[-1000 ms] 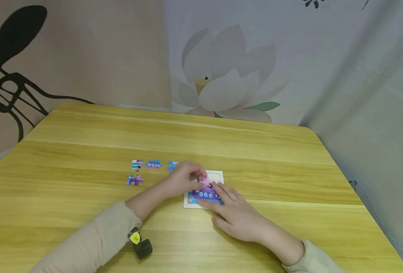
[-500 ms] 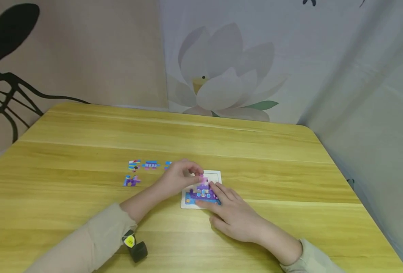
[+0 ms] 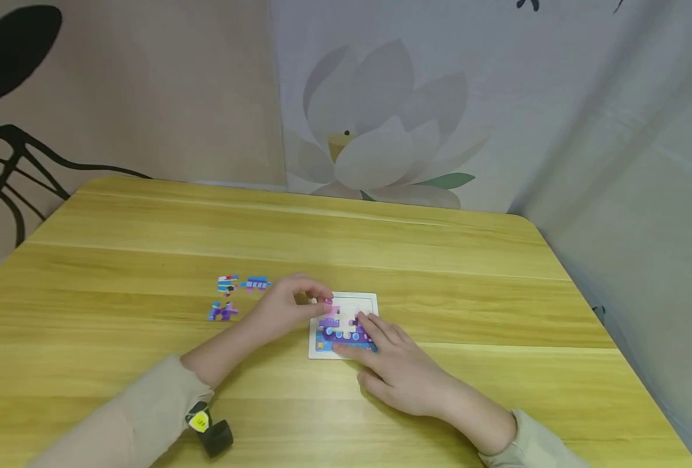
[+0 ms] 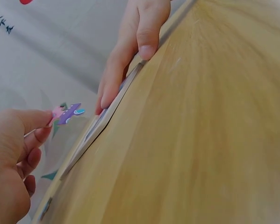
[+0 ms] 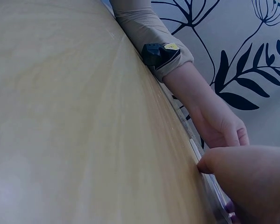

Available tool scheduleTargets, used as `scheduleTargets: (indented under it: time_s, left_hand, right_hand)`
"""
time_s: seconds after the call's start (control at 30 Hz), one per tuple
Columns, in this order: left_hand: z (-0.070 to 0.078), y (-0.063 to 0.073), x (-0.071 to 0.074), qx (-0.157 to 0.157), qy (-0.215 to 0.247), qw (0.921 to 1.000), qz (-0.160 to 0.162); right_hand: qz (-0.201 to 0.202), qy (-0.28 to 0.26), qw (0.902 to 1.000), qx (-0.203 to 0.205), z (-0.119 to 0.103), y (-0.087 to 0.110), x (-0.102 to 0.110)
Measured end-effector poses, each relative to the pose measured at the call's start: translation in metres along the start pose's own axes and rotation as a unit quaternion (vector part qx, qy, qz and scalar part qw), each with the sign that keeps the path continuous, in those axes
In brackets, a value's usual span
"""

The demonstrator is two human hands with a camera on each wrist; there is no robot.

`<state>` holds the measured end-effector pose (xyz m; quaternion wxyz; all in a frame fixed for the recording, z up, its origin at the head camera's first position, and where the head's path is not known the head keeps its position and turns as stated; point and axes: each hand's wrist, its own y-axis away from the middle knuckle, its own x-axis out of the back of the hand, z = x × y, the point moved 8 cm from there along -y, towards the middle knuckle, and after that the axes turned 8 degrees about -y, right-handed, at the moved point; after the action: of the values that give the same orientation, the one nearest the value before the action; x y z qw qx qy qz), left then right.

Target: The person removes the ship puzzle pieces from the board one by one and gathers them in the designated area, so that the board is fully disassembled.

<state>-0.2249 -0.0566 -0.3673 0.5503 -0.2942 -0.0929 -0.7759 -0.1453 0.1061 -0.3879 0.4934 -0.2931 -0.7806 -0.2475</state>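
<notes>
A jigsaw puzzle board [image 3: 356,303] with a white border lies on the table, its lower part filled with a purple-and-blue picture. My left hand [image 3: 287,304] pinches a pink-and-purple puzzle piece [image 4: 68,113] between thumb and forefinger. In the left wrist view this piece is raised clear of the board. My right hand [image 3: 404,370] rests on the board's right side, its fingers fairly straight and lying over the assembled pieces. Part of the picture is covered by those fingers. A pale gap shows in the middle of the picture.
Left of the board lie loose puzzle pieces: a striped one [image 3: 227,285], a blue-and-purple one [image 3: 256,283] and a purple one [image 3: 223,311]. The wooden table [image 3: 469,279] meets curtains at its back and right. A small black camera [image 3: 216,438] hangs from the left sleeve.
My left hand has drawn leftward with the pink-and-purple puzzle piece, uncovering a gap in the picture. Another loose blue piece is now hidden behind this hand. My right hand stays on the board.
</notes>
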Motion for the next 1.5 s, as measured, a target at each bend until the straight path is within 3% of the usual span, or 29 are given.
scheduleTargets:
  time_s: [0.5,0.83,1.17,1.5]
  left_hand:
    - [-0.024,0.022,0.035,0.057,-0.005,0.998,0.026]
    - [-0.033,0.03,0.053,0.041,-0.01,0.9982,0.043]
    - [-0.044,0.039,0.064,0.07,-0.038,0.9961,0.038]
    - [-0.053,0.046,0.075,0.071,-0.051,0.9955,0.035]
  right_hand:
    - [0.0,0.005,1.0,-0.005,-0.001,0.001,0.001]
    - [0.004,0.013,0.9999,0.001,-0.001,0.0,0.001]
    - [0.006,0.008,1.0,-0.001,-0.001,0.001,0.001]
    - [0.006,0.004,1.0,0.001,-0.001,0.001,0.0]
